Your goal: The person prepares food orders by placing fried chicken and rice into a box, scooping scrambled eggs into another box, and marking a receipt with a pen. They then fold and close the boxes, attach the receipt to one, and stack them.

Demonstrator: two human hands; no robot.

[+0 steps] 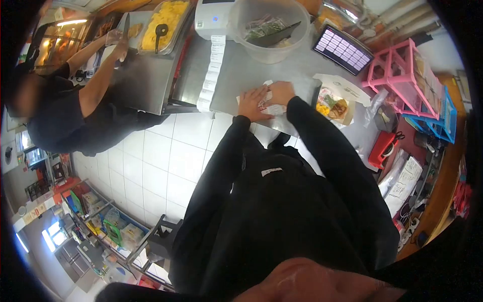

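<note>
On the steel counter, a white paper wrapper point(274, 109) with red print lies under and between my two hands. My left hand point(253, 104) rests on it with fingers stretched out across the paper. Curled at the wrapper's upper right side, my right hand point(282, 92) grips its edge; the fingertips are partly hidden. What the wrapper contains, if anything, cannot be seen. To the right, an open takeaway box point(338, 103) holds yellow food, browned pieces and a small printed packet.
A printer point(214, 19) trails a long strip of labels point(211, 70). Behind my hands stand a clear tub point(271, 53) with bagged greens and a tablet point(343, 49). Pink racks point(402, 78) and a red tape dispenser point(382, 149) are right. A co-worker point(75, 108) holds a knife at left.
</note>
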